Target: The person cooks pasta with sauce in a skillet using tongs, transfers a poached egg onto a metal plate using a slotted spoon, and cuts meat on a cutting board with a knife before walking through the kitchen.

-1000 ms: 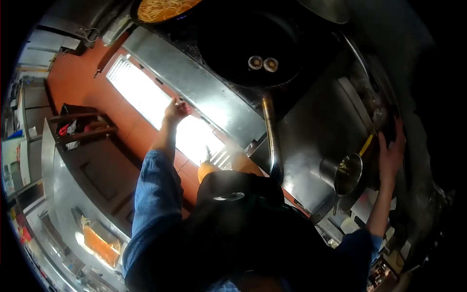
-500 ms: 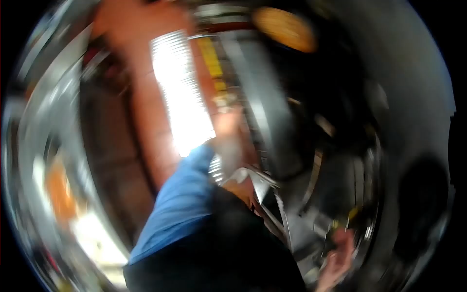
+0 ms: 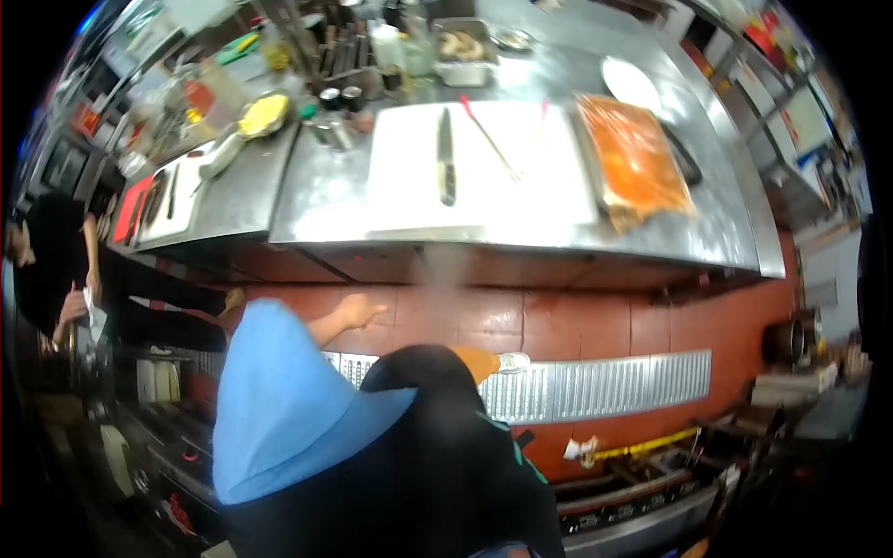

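Just left of the middle of the frame, the person's left hand [image 3: 358, 312] is hanging over the red floor [image 3: 581, 321], poking out of a blue sleeve [image 3: 279, 400]. Its fingers are staying loose and open, with one sticking out to the right. The right hand is hiding from view, so I cannot tell what its fingers are doing. Above the left hand, a long metal bench [image 3: 321, 200] is stretching across the frame. A big white board [image 3: 400, 158] is lying on it at the upper middle. On the board, a knife [image 3: 446, 149] is resting with its handle facing down the frame, and a thin stick with a red end [image 3: 486, 130] is lying to its right. At the board's right edge, a flat orange packet [image 3: 635, 158] is sitting near a white plate [image 3: 630, 82]. At the far left, another person [image 3: 51, 242] is holding something white [image 3: 95, 316].
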`<state>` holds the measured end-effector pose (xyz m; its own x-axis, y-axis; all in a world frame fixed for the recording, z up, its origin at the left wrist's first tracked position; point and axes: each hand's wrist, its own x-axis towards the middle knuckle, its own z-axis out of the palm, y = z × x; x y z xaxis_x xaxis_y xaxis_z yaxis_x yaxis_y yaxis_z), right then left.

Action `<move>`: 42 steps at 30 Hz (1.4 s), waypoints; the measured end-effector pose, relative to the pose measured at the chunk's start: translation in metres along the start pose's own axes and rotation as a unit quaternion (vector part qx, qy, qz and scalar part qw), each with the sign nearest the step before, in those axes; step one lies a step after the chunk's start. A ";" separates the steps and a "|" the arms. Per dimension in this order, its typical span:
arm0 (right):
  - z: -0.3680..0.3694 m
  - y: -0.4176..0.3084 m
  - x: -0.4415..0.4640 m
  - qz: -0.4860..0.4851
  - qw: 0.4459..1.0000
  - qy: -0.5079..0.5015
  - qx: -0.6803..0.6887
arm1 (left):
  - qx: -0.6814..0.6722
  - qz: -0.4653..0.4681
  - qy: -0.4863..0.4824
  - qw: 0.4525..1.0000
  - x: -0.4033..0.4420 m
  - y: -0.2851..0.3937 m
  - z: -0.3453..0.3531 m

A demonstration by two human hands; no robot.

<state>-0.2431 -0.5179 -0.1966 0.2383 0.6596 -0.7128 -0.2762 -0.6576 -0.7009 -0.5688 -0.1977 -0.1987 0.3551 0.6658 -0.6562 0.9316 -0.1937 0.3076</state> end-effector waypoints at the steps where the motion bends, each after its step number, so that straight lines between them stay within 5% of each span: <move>1: 0.012 0.002 0.005 0.008 0.999 -0.022 -0.035 | 0.013 -0.103 0.006 0.995 -0.027 -0.024 -0.010; 5: 0.063 -0.010 0.014 0.032 0.985 -0.068 -0.158 | -0.219 -0.204 0.305 0.904 -0.035 -0.181 -0.013; 8: 0.094 -0.031 0.023 0.037 0.984 -0.037 -0.170 | -0.395 -0.376 0.437 0.715 -0.047 -0.216 -0.108; 10: 0.115 -0.048 0.033 0.041 0.993 0.013 -0.114 | -0.275 -0.540 0.547 0.578 -0.012 -0.336 -0.138; 11: 0.126 -0.053 0.041 0.039 0.994 0.037 -0.093 | -0.232 -0.535 0.602 0.545 -0.044 -0.299 -0.188; 12: 0.142 -0.051 0.049 0.035 0.994 0.056 -0.087 | -0.209 -0.539 0.623 0.527 -0.044 -0.333 -0.215; 13: 0.165 -0.055 0.056 0.035 0.993 0.073 -0.082 | -0.180 -0.527 0.660 0.504 -0.038 -0.377 -0.239; 15: 0.222 -0.080 0.082 0.019 0.984 0.032 -0.174 | 0.048 -0.364 0.756 0.542 -0.038 -0.458 -0.284; 19: 0.372 -0.176 0.095 0.048 0.977 -0.059 -0.199 | -0.015 -0.337 0.640 0.690 0.005 -0.557 -0.358; 21: 0.427 -0.207 0.102 0.038 0.970 -0.101 -0.217 | -0.049 -0.364 0.597 0.713 0.056 -0.613 -0.357; 24: 0.477 -0.234 0.108 -0.015 0.932 -0.150 -0.329 | -0.435 -0.322 0.478 0.692 0.074 -0.614 -0.354; 27: 0.543 -0.277 0.125 -0.104 0.858 -0.197 -0.463 | -0.518 -0.279 0.323 0.742 0.054 -0.641 -0.320; 29: 0.587 -0.289 0.138 -0.205 0.792 -0.233 -0.525 | -0.748 0.028 0.170 0.641 0.003 -0.612 -0.285; 30: 0.609 -0.291 0.142 -0.257 0.757 -0.256 -0.542 | -0.797 0.050 0.191 0.571 -0.029 -0.574 -0.277; 31: 0.634 -0.290 0.145 -0.318 0.743 -0.273 -0.522 | -0.851 -0.058 0.203 0.481 -0.035 -0.591 -0.237; 32: 0.659 -0.285 0.145 -0.376 0.725 -0.288 -0.500 | -0.854 -0.005 0.069 0.516 -0.057 -0.588 -0.228; 33: 0.684 -0.287 0.138 -0.420 0.678 -0.308 -0.518 | -0.879 -0.081 0.176 0.435 -0.075 -0.558 -0.212; 35: 0.732 -0.280 0.123 -0.481 0.557 -0.363 -0.571 | -0.909 -0.059 0.166 0.378 -0.094 -0.558 -0.168; 36: 0.748 -0.273 0.116 -0.494 0.480 -0.399 -0.605 | -0.896 -0.076 0.249 0.360 -0.113 -0.512 -0.189; 38: 0.759 -0.247 0.099 -0.690 0.442 -0.300 -0.488 | -0.840 -0.102 0.316 0.429 -0.136 -0.471 -0.202; 42: 0.732 -0.249 0.071 -0.749 0.443 -0.223 -0.439 | -0.795 -0.032 0.340 0.501 -0.167 -0.400 -0.224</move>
<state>-0.8394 -0.0406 -0.0537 -0.7203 0.4726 0.5078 0.3963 0.8811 -0.2579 -1.0179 -0.0699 -0.0580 -0.2831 0.8303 -0.4801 -0.4934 0.3031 0.8153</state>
